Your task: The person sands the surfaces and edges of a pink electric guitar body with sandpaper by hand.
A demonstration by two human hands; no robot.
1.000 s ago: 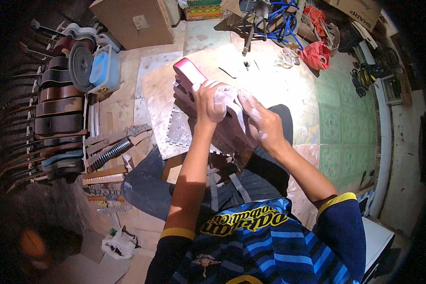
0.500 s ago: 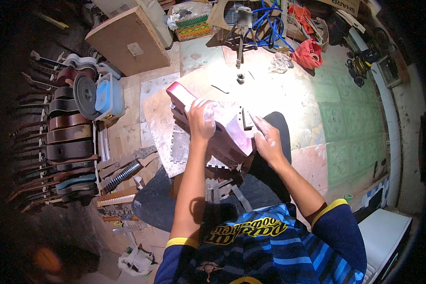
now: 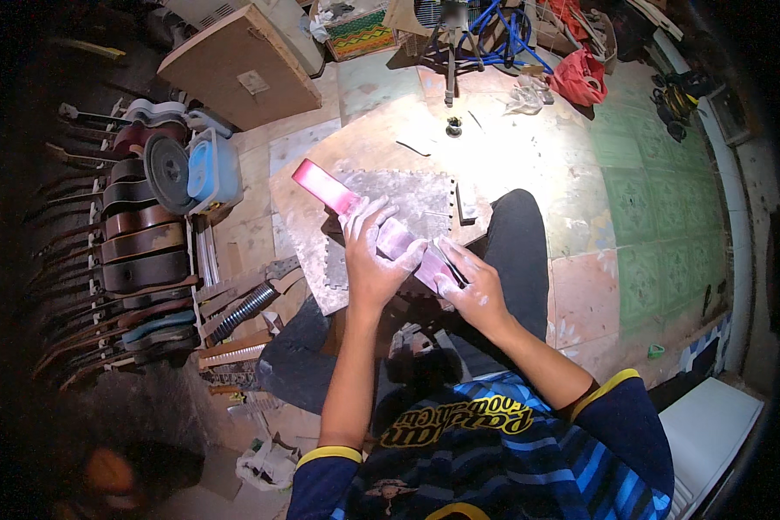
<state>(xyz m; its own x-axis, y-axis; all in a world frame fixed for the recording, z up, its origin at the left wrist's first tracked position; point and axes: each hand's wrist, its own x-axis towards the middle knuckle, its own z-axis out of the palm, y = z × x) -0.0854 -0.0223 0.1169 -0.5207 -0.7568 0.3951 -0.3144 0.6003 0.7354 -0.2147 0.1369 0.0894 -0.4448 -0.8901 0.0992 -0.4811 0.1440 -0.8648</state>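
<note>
Well, the left hand (image 3: 374, 253) curls around a pink piece (image 3: 324, 185), hiding some. The right hand (image 3: 477, 290), by the piece's near end, has fingers and thumb a bit apart; I can't tell if they hold anything. Under the piece lies a grey mat (image 3: 418, 192).

Here's the left hand (image 3: 374, 260) sprawled across the pink piece (image 3: 323, 185), blotting out a stretch of its middle, while the right hand (image 3: 475, 293) hides part of the lower end, the dark sliver (image 3: 455, 267) in its grasp too small to name! Up top, the edge slices off the stand (image 3: 451, 74), its head a blur, and down in the lower-left gloom glows an orange smudge (image 3: 110, 472), impossible to make out.
</note>
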